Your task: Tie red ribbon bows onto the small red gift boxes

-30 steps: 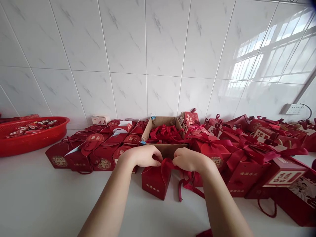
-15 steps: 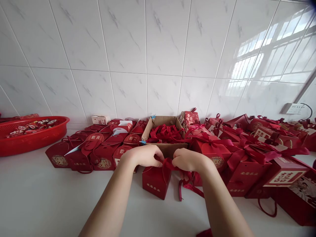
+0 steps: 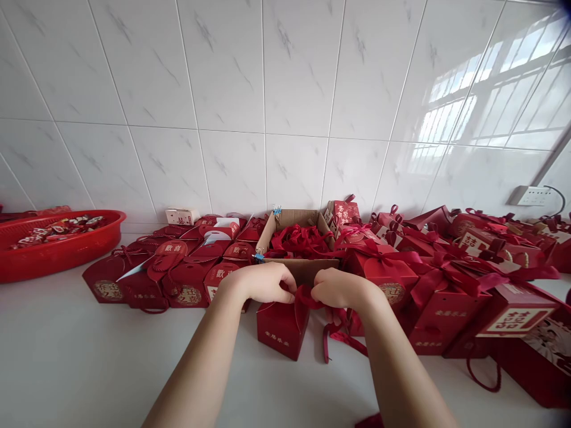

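A small red gift box (image 3: 282, 333) with pale lettering stands on the white table in front of me. My left hand (image 3: 270, 282) is closed at the top of this box, its fingertips pinching red ribbon. From the right, my right hand (image 3: 332, 288) pinches the same red ribbon (image 3: 305, 296), which loops between the two hands. Loose ribbon ends (image 3: 345, 337) trail to the right of the box onto the table. The fingertips are partly hidden behind the hands and the ribbon.
Behind the hands stands an open cardboard box (image 3: 298, 217) full of red ribbons. Several red boxes (image 3: 187, 284) are grouped at left, and beribboned ones (image 3: 446, 309) crowd the right. A red plastic basket (image 3: 96, 241) of wrapped sweets is far left. A power strip (image 3: 529, 195) hangs on the tiled wall.
Both hands stay at the top of the gift box. The ribbon loop between them has shifted slightly; the rest looks the same.
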Action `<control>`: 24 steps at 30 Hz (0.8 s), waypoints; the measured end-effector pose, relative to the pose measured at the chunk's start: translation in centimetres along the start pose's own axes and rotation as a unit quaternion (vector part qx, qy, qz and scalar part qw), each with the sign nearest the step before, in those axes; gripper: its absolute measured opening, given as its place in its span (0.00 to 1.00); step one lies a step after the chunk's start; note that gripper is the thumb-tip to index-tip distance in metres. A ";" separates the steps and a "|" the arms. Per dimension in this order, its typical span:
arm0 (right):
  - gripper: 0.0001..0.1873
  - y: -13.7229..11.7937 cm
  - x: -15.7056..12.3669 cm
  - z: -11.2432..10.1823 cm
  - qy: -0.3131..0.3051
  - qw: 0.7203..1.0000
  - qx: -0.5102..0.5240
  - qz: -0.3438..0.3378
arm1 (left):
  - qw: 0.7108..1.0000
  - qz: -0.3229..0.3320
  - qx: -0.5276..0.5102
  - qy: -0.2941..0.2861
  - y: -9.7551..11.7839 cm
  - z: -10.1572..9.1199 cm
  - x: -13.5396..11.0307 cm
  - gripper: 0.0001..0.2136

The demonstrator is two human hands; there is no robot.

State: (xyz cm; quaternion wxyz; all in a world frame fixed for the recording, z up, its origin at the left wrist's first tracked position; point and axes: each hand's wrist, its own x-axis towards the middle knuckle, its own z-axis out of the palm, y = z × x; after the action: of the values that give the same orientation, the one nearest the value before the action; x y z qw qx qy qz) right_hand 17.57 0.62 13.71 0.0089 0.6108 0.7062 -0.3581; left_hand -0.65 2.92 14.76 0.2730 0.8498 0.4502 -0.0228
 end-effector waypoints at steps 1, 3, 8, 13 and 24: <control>0.08 0.0 0.0 0.0 0.001 1.000 0.001 -0.001 | 1.000 0.004 0.002 0.001 0.0 0.0 0.0 0.12; 0.08 0.0 0.1 0.0 0.005 1.000 0.007 -0.005 | 1.000 0.012 0.005 0.004 -0.1 -0.1 0.1 0.11; 0.08 0.2 -0.2 0.0 0.017 0.999 0.008 -0.029 | 1.000 0.006 0.001 0.015 -0.1 0.0 0.1 0.11; 0.10 0.0 -0.8 -0.2 0.018 0.999 -0.011 -0.036 | 0.999 0.009 -0.001 0.031 0.2 0.2 0.1 0.08; 0.12 0.5 -1.1 -0.3 0.150 0.962 -0.045 -0.222 | 0.985 0.051 0.007 0.163 1.7 0.0 -0.5 0.07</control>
State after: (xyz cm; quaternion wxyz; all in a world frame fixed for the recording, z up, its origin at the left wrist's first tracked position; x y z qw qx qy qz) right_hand 18.46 -0.16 14.18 -0.1500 0.4841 0.8327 -0.2231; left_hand 0.35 1.82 15.66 0.1910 0.8658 0.4445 0.1274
